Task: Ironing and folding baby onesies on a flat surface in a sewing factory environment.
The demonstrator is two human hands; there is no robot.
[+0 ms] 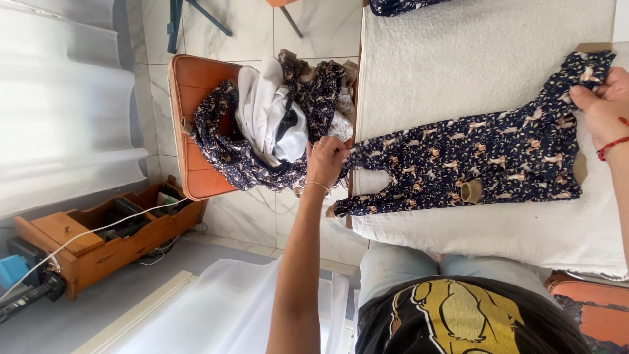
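Note:
A navy garment with a small floral print [472,157] lies stretched flat on a white padded table [472,59]. Brown cardboard pokes out from under it at its far end [593,47] and through a round opening [470,191]. My left hand [325,160] pinches the garment's end at the table's left edge. My right hand [603,105], with a red string on the wrist, holds the opposite end down. Both hands pull the fabric taut between them.
An orange chair [196,131] beside the table carries a heap of the same printed fabric [229,154] and a white cloth [268,111]. A wooden box [105,242] with cables sits on the floor. More printed fabric [400,5] lies at the table's far edge.

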